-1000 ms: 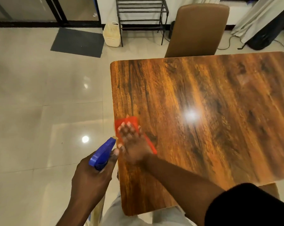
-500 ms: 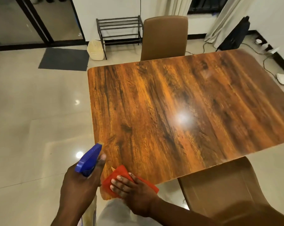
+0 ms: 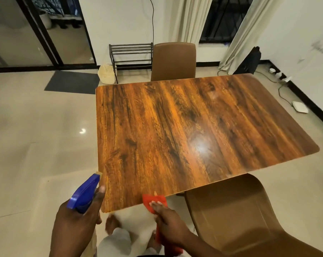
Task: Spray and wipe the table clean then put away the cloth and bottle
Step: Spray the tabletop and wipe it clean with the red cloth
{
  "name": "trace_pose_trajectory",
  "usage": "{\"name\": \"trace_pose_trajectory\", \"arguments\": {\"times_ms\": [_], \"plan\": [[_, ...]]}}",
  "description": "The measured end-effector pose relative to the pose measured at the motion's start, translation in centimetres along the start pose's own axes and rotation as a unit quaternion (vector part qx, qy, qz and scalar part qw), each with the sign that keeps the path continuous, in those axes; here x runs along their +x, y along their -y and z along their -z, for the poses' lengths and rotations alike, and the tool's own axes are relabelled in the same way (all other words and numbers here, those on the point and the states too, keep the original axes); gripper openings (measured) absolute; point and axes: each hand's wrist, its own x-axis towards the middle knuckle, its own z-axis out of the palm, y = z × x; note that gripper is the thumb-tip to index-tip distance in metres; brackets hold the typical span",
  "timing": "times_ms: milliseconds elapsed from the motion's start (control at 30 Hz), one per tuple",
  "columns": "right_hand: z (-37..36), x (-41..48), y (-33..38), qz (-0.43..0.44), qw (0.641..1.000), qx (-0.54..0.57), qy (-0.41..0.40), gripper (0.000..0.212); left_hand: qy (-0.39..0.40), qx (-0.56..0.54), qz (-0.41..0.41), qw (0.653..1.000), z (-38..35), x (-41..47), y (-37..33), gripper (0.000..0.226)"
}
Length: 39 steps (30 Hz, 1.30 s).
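A glossy wooden table (image 3: 184, 127) fills the middle of the head view. My left hand (image 3: 77, 221) grips a spray bottle with a blue trigger head (image 3: 83, 193), held just off the table's near left corner; the bottle's body is mostly hidden below my hand. My right hand (image 3: 169, 217) holds a red cloth (image 3: 153, 201) at the table's near edge, with part of the cloth hanging down under my wrist. The cloth's top corner overlaps the edge of the tabletop.
A brown chair (image 3: 236, 214) stands at the near right, another brown chair (image 3: 173, 60) at the far side. A black rack (image 3: 131, 54), a cream basket (image 3: 107, 74) and a grey mat (image 3: 71, 81) lie beyond. Cables and a white device (image 3: 299, 107) sit on the floor at right.
My right hand drew the cloth back along the left side of the table to its near edge and now holds it off the surface. The view pulled back and up; my left hand kept the bottle.
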Motion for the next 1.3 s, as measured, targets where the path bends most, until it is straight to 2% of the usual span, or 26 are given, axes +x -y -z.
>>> {"name": "trace_pose_trajectory", "arguments": {"times_ms": [33,100,167,267,333,367,500,567,667,800,867,933,967,1100,1200,1300], "plan": [[0.6,-0.8,0.0,-0.038,0.995,0.093,-0.012,0.045,0.007,0.001,0.005,1.000,0.1,-0.2,0.1,0.041],[1.4,-2.1,-0.2,-0.098,0.951,0.292,-0.017,0.034,0.022,0.003,0.008,1.000,0.2,-0.5,0.2,0.045],[1.9,-2.6,-0.5,-0.151,0.885,0.436,-0.054,0.031,0.042,0.005,0.009,0.999,0.1,-0.6,-0.1,0.053],[2.0,-2.4,-1.7,-0.198,0.754,0.609,-0.144,0.034,0.077,0.016,0.008,0.997,-0.3,-0.2,-1.1,0.065],[2.7,-2.1,-2.0,-0.200,0.685,0.674,-0.191,0.038,0.098,0.028,-0.008,0.995,-0.9,0.5,-1.9,0.066],[3.3,-2.0,-2.0,-0.197,0.664,0.690,-0.211,0.040,0.108,0.032,-0.016,0.994,-1.2,0.8,-2.3,0.066],[6.4,-1.3,-2.7,-0.196,0.645,0.665,-0.321,0.038,0.156,0.060,-0.045,0.985,-4.0,2.0,-4.8,0.075],[8.3,-0.4,-2.8,-0.198,0.654,0.628,-0.372,0.044,0.175,0.073,-0.073,0.979,-5.7,2.5,-6.2,0.072],[11.4,1.8,-3.7,-0.210,0.724,0.480,-0.449,0.049,0.201,0.083,-0.130,0.967,-8.9,3.5,-8.4,0.079],[15.5,5.2,-6.2,-0.214,0.786,0.299,-0.497,0.054,0.233,0.084,-0.196,0.949,-15.5,5.7,-12.2,0.080],[17.1,7.6,-8.5,-0.217,0.837,0.194,-0.464,0.056,0.247,0.079,-0.208,0.943,-19.6,7.3,-14.1,0.083],[17.7,9.5,-11.2,-0.237,0.895,0.063,-0.373,0.062,0.250,0.069,-0.199,0.945,-23.3,8.7,-15.7,0.083],[17.9,10.3,-12.8,-0.247,0.908,0.000,-0.338,0.065,0.248,0.064,-0.193,0.947,-25.2,9.5,-16.5,0.083],[20.5,11.9,-17.2,-0.243,0.919,-0.097,-0.294,0.065,0.244,0.064,-0.184,0.950,-31.7,12.7,-18.4,0.077],[26.5,14.3,-20.1,-0.259,0.909,-0.104,-0.310,0.066,0.244,0.075,-0.187,0.949,-35.2,14.6,-19.1,0.066],[34.2,18.5,-22.8,-0.291,0.894,-0.080,-0.331,0.065,0.245,0.079,-0.171,0.951,-37.6,16.3,-19.8,0.070]]}}
